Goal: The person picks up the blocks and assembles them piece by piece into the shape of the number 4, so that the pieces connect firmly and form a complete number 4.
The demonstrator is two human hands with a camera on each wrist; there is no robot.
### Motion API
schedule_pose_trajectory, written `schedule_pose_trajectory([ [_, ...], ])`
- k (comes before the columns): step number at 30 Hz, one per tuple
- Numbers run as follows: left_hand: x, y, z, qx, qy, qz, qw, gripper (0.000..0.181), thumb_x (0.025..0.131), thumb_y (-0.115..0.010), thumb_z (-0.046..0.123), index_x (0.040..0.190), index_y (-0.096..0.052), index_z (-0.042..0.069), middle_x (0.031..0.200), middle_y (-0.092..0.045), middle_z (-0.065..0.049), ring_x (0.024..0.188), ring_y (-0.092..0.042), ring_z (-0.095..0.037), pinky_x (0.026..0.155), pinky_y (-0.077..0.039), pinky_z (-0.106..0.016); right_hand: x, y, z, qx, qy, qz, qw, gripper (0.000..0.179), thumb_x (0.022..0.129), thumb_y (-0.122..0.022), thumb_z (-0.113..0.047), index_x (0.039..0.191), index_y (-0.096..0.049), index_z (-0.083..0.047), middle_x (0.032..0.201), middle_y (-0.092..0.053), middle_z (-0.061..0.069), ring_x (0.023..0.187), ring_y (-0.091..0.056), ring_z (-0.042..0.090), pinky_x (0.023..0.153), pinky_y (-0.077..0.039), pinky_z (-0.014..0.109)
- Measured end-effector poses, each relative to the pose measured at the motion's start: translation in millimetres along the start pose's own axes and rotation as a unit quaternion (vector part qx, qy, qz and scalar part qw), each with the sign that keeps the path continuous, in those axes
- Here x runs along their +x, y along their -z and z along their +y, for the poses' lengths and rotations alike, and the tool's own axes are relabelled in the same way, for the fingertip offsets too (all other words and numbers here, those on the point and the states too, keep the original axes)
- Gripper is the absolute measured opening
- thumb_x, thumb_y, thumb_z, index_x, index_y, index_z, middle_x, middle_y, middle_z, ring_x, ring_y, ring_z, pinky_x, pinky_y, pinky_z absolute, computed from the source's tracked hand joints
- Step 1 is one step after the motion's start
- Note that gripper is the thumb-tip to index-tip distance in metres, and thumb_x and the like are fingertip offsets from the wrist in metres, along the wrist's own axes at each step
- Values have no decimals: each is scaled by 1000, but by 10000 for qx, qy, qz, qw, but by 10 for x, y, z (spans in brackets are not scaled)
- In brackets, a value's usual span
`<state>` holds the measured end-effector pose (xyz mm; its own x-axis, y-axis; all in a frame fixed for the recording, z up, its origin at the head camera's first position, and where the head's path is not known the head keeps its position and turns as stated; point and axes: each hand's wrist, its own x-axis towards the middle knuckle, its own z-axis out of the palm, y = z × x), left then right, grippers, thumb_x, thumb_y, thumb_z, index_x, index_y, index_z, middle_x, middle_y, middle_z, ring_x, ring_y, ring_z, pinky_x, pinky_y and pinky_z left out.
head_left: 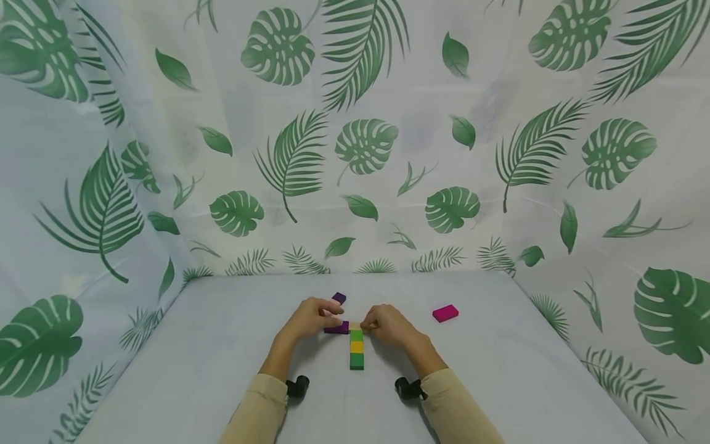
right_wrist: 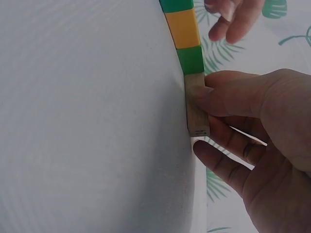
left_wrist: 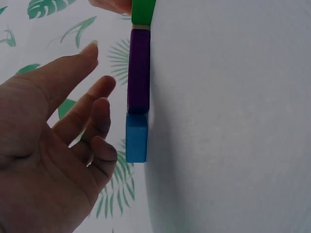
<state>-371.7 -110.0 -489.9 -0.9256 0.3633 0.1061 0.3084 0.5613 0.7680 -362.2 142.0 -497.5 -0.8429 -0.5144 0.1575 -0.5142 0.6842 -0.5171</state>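
Observation:
In the head view a column of blocks runs toward me: light green, yellow and dark green. A plain wooden block lies at its far end, and my right hand pinches it between thumb and fingers. Left of it lies a purple block. My left hand hovers beside this purple block with relaxed fingers, holding nothing; the left wrist view shows a gap between them. A blue block adjoins the purple one's outer end there, hidden by my hand in the head view.
A dark purple block lies beyond my left fingers. Off to the right is a magenta block. The white-covered table meets leaf-print cloth walls at the back and sides.

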Motion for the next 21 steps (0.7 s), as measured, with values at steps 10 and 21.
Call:
schedule_pose_trajectory([
  [10, -16, -40, -29, 64, -59, -258, 9996, 24, 90, -81, 13, 114, -80, 10, 106, -76, -2, 90, -59, -17, 76, -50, -31, 8, -19, 23, 86, 18, 59, 9999, 15, 93, -74, -1, 104, -83, -6, 99, -78, 3, 98, -70, 21, 94, -58, 46],
  [21, -31, -72, -39, 260, -208, -228, 9992, 19, 90, -80, 9, 109, -82, 14, 105, -78, -1, 91, -60, -15, 83, -52, -34, 7, -7, 12, 118, 4, 54, 9999, 16, 92, -74, 0, 105, -83, -5, 99, -77, 4, 97, -70, 21, 93, -58, 47],
])
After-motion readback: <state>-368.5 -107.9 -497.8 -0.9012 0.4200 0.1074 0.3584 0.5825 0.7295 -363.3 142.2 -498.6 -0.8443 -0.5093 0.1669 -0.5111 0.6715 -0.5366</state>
